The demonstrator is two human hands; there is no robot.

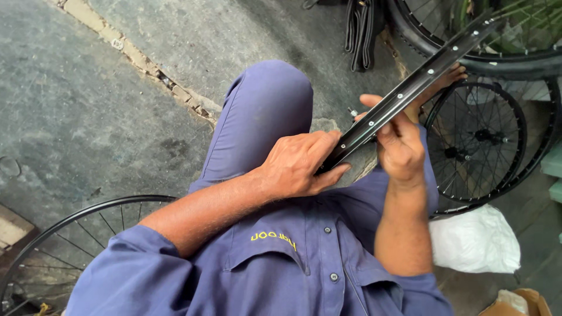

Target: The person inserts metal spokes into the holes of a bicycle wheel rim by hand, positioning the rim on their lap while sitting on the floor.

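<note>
A seated worker's left hand (295,164) and right hand (401,146) both clasp a bare black rim (410,88) angled toward two o'clock, apparently mid-fitting spoke nipples; finished wheels (477,137) stand at three o'clock.

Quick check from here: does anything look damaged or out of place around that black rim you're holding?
Nothing on the bare black metal bicycle rim looks bent; left hand and right hand both grip it. The one flaw is the grey concrete floor: its pale joint strip is cracked and crumbling.
</note>
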